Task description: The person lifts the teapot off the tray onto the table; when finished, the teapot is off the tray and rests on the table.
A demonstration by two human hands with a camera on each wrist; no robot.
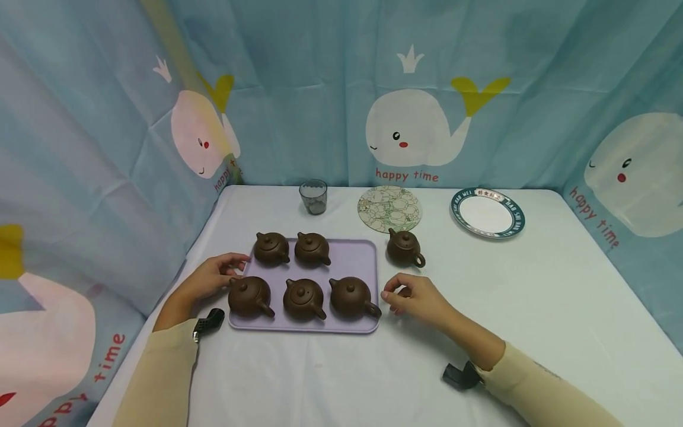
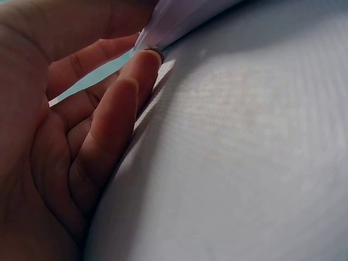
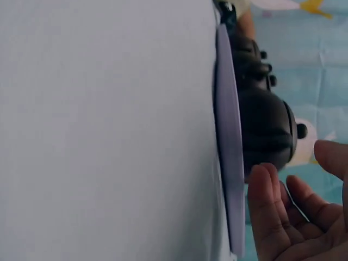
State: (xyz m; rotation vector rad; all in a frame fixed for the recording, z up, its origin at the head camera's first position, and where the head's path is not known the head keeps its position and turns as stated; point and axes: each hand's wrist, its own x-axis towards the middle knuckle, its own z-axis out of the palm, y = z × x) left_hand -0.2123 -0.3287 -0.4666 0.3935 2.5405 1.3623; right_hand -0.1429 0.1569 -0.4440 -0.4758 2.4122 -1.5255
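A lavender tray (image 1: 315,327) lies on the white table and bears several brown teapots, two in the back row (image 1: 312,249) and the larger ones in front (image 1: 350,298). At its left side my left hand (image 1: 212,276) grips the tray's edge; the left wrist view shows fingertips (image 2: 142,62) under the rim. My right hand (image 1: 418,298) hovers just off the tray's right side, fingers loosely bent and holding nothing. Its fingertips (image 3: 262,176) are close to the nearest teapot in the right wrist view. Another brown teapot (image 1: 404,248) stands off the tray, beyond the right hand.
Along the back of the table are a grey glass cup (image 1: 313,198), a round patterned mat (image 1: 389,209) and a white plate with a green rim (image 1: 488,213). A blue whale-print curtain (image 1: 299,89) hangs behind and at both sides.
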